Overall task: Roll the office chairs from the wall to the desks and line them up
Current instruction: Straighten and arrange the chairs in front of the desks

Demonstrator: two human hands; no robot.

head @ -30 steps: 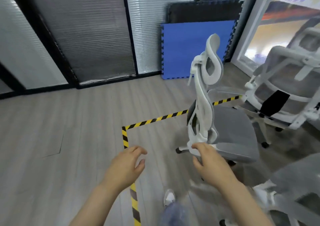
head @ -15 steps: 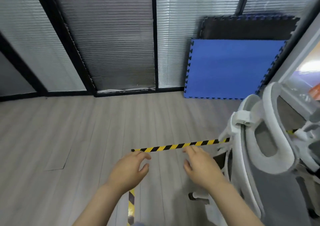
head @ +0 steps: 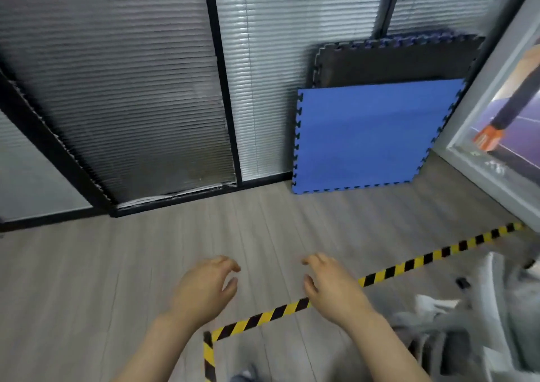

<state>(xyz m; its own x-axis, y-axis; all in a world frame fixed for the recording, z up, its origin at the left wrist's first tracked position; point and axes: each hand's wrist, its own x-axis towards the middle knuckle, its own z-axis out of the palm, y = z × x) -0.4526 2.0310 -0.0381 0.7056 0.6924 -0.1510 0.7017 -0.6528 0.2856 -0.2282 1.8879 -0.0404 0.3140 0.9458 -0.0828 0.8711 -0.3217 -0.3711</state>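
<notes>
Office chair [head: 479,323] parts, white frame and grey fabric, fill the lower right corner of the head view, heavily blurred; which part is seat and which is back cannot be told. It stands on the grey wood-look floor [head: 87,279], just right of the person's right forearm and not touching either hand.

Both arms reach forward, palms down, over the floor. The left hand [head: 204,288] has its fingers loosely curled with the thumb apart from them, and holds nothing. The right hand [head: 333,288] mirrors it, fingers loosely bent, thumb spread inward, also holding nothing. The two hands hang near each other with a gap between them.

A strip of yellow-and-black hazard tape [head: 409,264] runs diagonally across the floor from the far right down to a corner below the hands, then turns toward the bottom edge. The right hand covers part of it.

Against the back wall, grey slatted blinds [head: 131,89] hang behind black frames. A blue foam puzzle mat [head: 365,141] leans upright against the wall, with a black foam mat [head: 394,62] behind it. On the right edge is a pale grey frame [head: 479,136] around a glass panel with an orange shape behind it. No brand, label or writing is readable anywhere.
</notes>
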